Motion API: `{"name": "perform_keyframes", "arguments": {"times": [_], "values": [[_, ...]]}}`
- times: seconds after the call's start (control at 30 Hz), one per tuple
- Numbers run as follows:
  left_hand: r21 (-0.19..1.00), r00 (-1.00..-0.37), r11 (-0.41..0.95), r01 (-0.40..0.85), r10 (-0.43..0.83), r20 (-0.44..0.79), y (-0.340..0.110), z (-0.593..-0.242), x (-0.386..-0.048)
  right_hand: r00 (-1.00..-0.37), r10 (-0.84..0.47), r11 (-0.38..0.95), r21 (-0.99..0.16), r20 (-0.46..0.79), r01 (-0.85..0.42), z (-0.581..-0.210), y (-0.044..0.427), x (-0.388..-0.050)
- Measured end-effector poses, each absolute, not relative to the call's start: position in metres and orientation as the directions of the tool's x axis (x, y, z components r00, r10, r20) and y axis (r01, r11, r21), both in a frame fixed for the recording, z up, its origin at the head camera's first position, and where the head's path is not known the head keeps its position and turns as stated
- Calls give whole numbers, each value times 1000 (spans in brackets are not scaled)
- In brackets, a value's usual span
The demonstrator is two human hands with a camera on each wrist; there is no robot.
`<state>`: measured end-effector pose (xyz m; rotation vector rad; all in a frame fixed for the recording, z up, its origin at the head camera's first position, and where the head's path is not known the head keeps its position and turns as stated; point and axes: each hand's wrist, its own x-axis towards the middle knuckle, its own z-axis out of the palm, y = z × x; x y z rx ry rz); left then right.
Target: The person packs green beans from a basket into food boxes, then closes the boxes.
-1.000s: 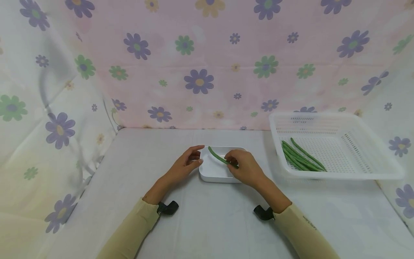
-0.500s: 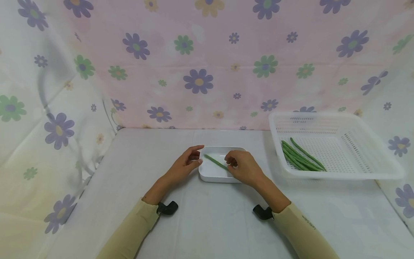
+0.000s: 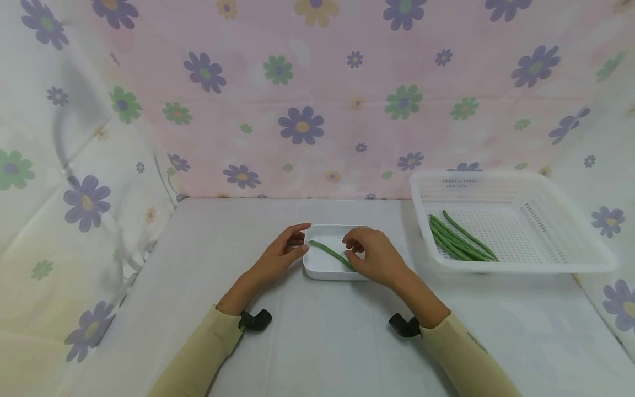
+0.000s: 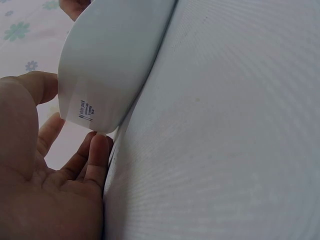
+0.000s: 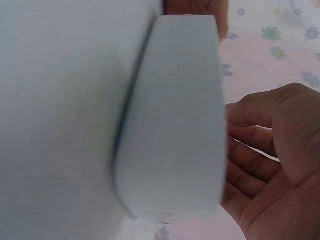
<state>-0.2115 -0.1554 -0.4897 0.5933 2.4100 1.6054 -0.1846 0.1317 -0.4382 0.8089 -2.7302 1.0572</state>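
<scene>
A small white rectangular dish (image 3: 324, 274) stands on the table, and one green bean (image 3: 327, 250) lies slantwise inside it. My left hand (image 3: 278, 256) rests against the dish's left end, thumb at the rim (image 4: 59, 85) and fingertips (image 4: 101, 145) touching the end wall in the left wrist view. Over the dish's right side is my right hand (image 3: 374, 253), thumb and fingers apart, with nothing pinched between them. The bean's lower end lies just beneath the right thumb. In the right wrist view the dish's outer wall (image 5: 172, 120) hides the bean.
To the right stands a white perforated plastic basket (image 3: 521, 267) holding several green beans (image 3: 458, 242) at its left side. A white cloth covers the table (image 3: 317, 342). Flower-printed curtain (image 3: 327, 77) closes the back and both sides.
The bean in my right hand has gone down into the dish and been let go; it lies on the bottom. My left hand has stayed at the dish's end.
</scene>
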Motion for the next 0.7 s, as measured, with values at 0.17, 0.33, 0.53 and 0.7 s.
{"name": "perform_keyframes", "arguments": {"times": [0.17,0.33,0.53,0.7], "values": [[916,-903,334,222,425,64,-156,-489,-211,-819,-449,566,-596,356,-569,-418,137,-177],[913,-902,344,220,427,57,-156,-487,-210,-779,-438,528,-573,448,-626,-397,145,-168],[910,-902,350,223,428,56,-156,-487,-209,-760,-402,534,-544,510,-647,-376,158,-159],[909,-903,351,225,425,59,-156,-488,-209,-733,-369,549,-503,571,-668,-365,173,-158]]}}
